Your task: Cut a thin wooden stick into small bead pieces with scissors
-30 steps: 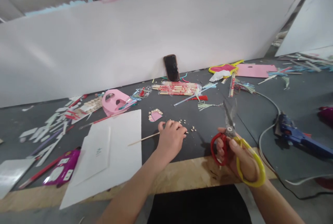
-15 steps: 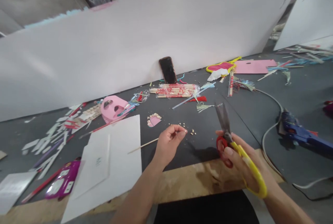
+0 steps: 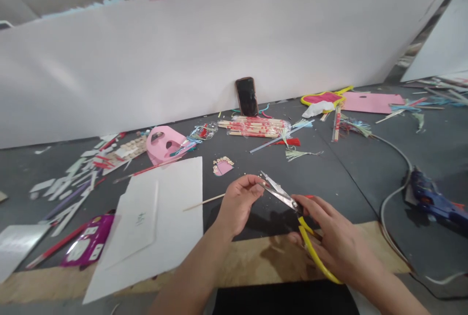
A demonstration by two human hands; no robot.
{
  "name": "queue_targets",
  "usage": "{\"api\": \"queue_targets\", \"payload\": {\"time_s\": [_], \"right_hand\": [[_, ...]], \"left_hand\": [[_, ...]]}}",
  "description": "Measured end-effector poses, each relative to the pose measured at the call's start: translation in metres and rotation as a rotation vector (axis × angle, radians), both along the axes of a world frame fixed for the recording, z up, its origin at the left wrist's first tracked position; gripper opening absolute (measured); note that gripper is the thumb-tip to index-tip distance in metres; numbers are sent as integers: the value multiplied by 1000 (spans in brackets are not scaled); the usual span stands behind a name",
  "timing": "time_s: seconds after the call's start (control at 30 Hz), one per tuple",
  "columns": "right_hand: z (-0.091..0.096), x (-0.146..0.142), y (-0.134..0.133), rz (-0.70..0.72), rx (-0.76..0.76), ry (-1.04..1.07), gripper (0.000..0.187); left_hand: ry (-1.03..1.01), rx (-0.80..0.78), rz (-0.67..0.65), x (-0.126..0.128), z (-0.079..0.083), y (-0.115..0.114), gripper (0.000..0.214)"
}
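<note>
My left hand [image 3: 237, 203] is closed around a thin wooden stick [image 3: 204, 201], which sticks out to the left with its other end at the fingertips. My right hand [image 3: 329, 229] grips the scissors [image 3: 281, 193], which have yellow and red handles. Their blades are parted, with the tips right beside my left fingertips at the stick's end. Just beyond, a small pink piece [image 3: 223, 168] edged with tiny cut wooden bits lies on the dark tabletop. More tiny bits near the blades are partly hidden by the hands.
A phone [image 3: 246, 96] leans on the white partition [image 3: 175, 61] behind wrapped sticks [image 3: 256, 127]. White sheets [image 3: 179, 217] and a purple package [image 3: 89, 242] lie left, with a pink mask-like cutout [image 3: 164, 142] behind. A blue glue gun [image 3: 437, 200] with its cord lies right.
My right hand has swung the scissors from upright on the right over to the left, bringing the blades to the stick's end. My left hand still holds the stick.
</note>
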State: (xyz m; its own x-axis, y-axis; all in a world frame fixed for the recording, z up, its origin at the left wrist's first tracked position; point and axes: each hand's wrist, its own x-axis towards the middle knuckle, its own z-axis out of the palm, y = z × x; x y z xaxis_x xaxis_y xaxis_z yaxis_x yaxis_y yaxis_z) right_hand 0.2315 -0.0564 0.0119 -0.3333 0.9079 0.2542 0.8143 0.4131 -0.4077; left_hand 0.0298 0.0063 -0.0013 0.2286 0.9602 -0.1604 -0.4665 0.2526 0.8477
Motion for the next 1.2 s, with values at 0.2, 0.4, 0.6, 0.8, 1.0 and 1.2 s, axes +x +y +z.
{"api": "queue_targets", "payload": {"time_s": [0.2, 0.4, 0.6, 0.8, 1.0, 1.2], "right_hand": [[-1, -5, 1, 9, -13, -15, 48], [-2, -6, -1, 17, -52, -2, 44], [-7, -3, -6, 4, -32, 37, 44], [5, -9, -7, 1, -376, 389, 35], [12, -19, -15, 4, -898, 926, 42], [5, -23, -17, -58, -861, 891, 45]], "left_hand": [[132, 64, -26, 0, 2, -2, 25], [346, 161, -43, -1, 12, -5, 27], [384, 184, -65, -1, 11, -6, 29], [386, 208, -100, -1, 15, -8, 33], [345, 213, -76, -3, 15, -10, 28], [355, 212, -38, -2, 14, -9, 16]]}}
